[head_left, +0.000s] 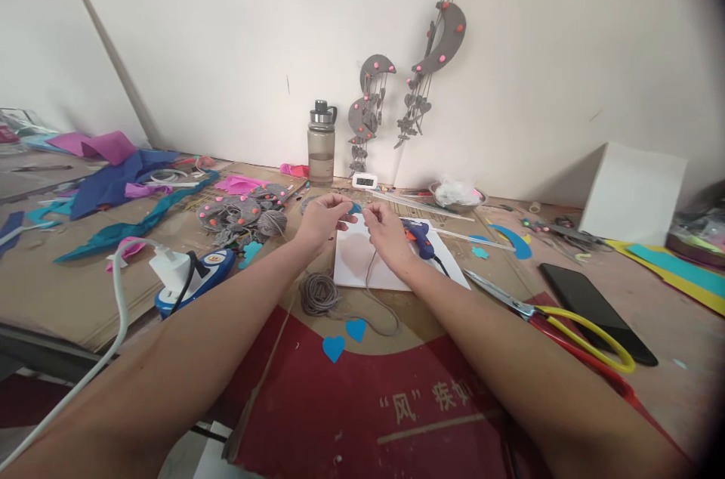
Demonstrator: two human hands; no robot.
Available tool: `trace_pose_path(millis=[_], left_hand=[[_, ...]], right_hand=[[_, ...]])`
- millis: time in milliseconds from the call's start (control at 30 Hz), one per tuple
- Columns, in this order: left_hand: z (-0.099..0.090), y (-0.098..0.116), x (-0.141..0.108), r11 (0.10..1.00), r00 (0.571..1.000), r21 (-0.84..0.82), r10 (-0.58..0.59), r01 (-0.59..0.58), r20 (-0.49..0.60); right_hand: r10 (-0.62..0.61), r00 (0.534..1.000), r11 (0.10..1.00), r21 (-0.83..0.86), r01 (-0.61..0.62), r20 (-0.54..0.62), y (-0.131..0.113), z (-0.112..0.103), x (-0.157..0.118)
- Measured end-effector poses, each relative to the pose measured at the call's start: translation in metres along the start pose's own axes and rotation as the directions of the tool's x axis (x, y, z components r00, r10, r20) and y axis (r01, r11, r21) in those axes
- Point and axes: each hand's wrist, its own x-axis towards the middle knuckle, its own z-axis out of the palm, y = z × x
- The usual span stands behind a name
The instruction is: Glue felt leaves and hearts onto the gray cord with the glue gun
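Note:
Over the white sheet (351,260), my left hand (327,220) and my right hand (386,231) are raised close together, fingers pinched. A small blue piece (355,208) shows between the fingertips, seemingly at the left fingers. Grey yarn (371,275) runs down from my right hand and curves on the cardboard toward the yarn coil (319,294). Two blue hearts (334,348) lie in front of the coil. A blue glue gun (420,239) rests on the sheet just right of my right hand.
Scissors (544,316) and a phone (594,309) lie at the right. A bottle (322,146) stands behind my hands. Grey moon ornaments (447,37) hang on the white board. At the left are a power strip (218,267), yarn-covered pieces (232,214) and coloured felt (113,180).

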Motion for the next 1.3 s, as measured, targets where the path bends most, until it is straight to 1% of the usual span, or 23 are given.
trace_pose_path(millis=[100, 167, 233, 333, 400, 467, 533, 600, 633, 667, 700, 733, 767, 800, 833, 867, 900, 967, 1033, 1100, 1133, 1233, 1300], left_hand=[[-0.003, -0.002, 0.004, 1.0, 0.999, -0.003, 0.02, -0.02, -0.05], [-0.005, -0.004, 0.006, 0.999, 0.997, -0.017, 0.032, -0.033, -0.063], [-0.006, -0.006, 0.008, 0.997, 0.997, -0.056, 0.044, -0.047, -0.063], [-0.004, -0.007, 0.007, 0.991, 0.997, -0.121, 0.057, -0.063, -0.052], [-0.002, -0.005, 0.006, 0.987, 0.998, -0.152, 0.049, -0.055, -0.047], [0.0, -0.002, 0.003, 0.983, 0.999, -0.181, 0.024, -0.032, -0.046], [0.002, 0.001, 0.001, 0.979, 0.999, -0.204, 0.0, -0.009, -0.045], [0.002, 0.004, 0.0, 0.976, 0.999, -0.217, -0.016, 0.007, -0.039], [0.002, 0.005, 0.0, 0.975, 0.999, -0.221, -0.019, 0.01, -0.036], [0.002, 0.005, 0.001, 0.974, 0.999, -0.226, -0.019, 0.012, -0.032], [0.001, 0.005, 0.001, 0.974, 0.999, -0.228, -0.02, 0.013, -0.028], [0.001, 0.005, 0.002, 0.974, 0.999, -0.228, -0.02, 0.014, -0.025], [0.001, 0.004, 0.002, 0.974, 1.0, -0.225, -0.018, 0.012, -0.025], [0.001, 0.003, 0.003, 0.976, 1.0, -0.218, -0.014, 0.009, -0.025], [0.001, 0.001, 0.003, 0.978, 1.0, -0.211, -0.009, 0.005, -0.022], [0.001, -0.002, 0.004, 0.979, 1.0, -0.206, -0.005, 0.002, -0.015], [0.002, -0.005, 0.004, 0.979, 1.0, -0.204, -0.003, 0.001, -0.009], [0.004, -0.013, 0.002, 0.98, 1.0, -0.197, -0.021, 0.021, 0.003], [0.008, -0.023, 0.0, 0.985, 0.997, -0.153, -0.078, 0.078, 0.006], [0.01, -0.031, -0.003, 0.986, 0.987, -0.056, -0.154, 0.156, 0.047], [0.011, -0.034, -0.004, 0.987, 0.987, -0.028, -0.157, 0.158, 0.04], [0.012, -0.039, -0.004, 0.986, 0.987, -0.048, -0.159, 0.16, 0.012], [0.012, -0.038, -0.003, 0.981, 0.984, -0.082, -0.176, 0.175, 0.0]], right_hand=[[0.013, 1.0, 0.999, -0.039, -0.012, 0.016, -0.003, 0.001, 0.0], [-0.015, 0.999, 0.996, -0.086, 0.018, 0.039, -0.008, 0.003, -0.001], [-0.06, 0.991, 0.983, -0.163, 0.079, 0.121, -0.014, 0.003, -0.004], [-0.102, 0.954, 0.941, -0.283, 0.184, 0.282, -0.024, -0.004, -0.009], [-0.119, 0.938, 0.917, -0.325, 0.229, 0.326, -0.028, -0.015, -0.01], [-0.127, 0.95, 0.907, -0.354, 0.228, 0.286, -0.028, -0.031, -0.008], [-0.114, 0.977, 0.892, -0.415, 0.18, 0.18, -0.024, -0.051, -0.006], [-0.126, 0.99, 0.819, -0.555, 0.142, 0.066, -0.014, -0.071, -0.004], [-0.14, 0.989, 0.762, -0.634, 0.133, 0.038, -0.008, -0.08, -0.004], [-0.13, 0.992, 0.689, -0.718, 0.095, 0.007, -0.002, -0.088, -0.004], [-0.076, 0.997, 0.614, -0.789, 0.031, -0.02, 0.003, -0.095, -0.004], [0.017, 0.999, 0.55, -0.834, -0.043, -0.04, 0.008, -0.1, -0.005], [0.133, 0.99, 0.501, -0.859, -0.102, -0.04, 0.012, -0.103, -0.006], [0.253, 0.967, 0.467, -0.872, -0.147, -0.028, 0.014, -0.105, -0.006], [0.36, 0.933, 0.448, -0.877, -0.175, -0.001, 0.016, -0.107, -0.006], [0.441, 0.897, 0.442, -0.877, -0.188, 0.03, 0.016, -0.107, -0.005], [0.492, 0.869, 0.441, -0.876, -0.193, 0.057, 0.015, -0.106, -0.003], [0.527, 0.847, 0.442, -0.875, -0.196, 0.077, 0.011, -0.103, 0.003], [0.53, 0.845, 0.448, -0.869, -0.21, 0.069, 0.008, -0.1, 0.008], [0.532, 0.845, 0.476, -0.844, -0.248, 0.052, 0.006, -0.097, 0.011], [0.531, 0.846, 0.499, -0.823, -0.271, 0.043, 0.006, -0.097, 0.012], [0.515, 0.857, 0.577, -0.751, -0.321, 0.029, 0.005, -0.097, 0.012], [0.474, 0.88, 0.639, -0.701, -0.316, 0.035, 0.005, -0.098, 0.011]])
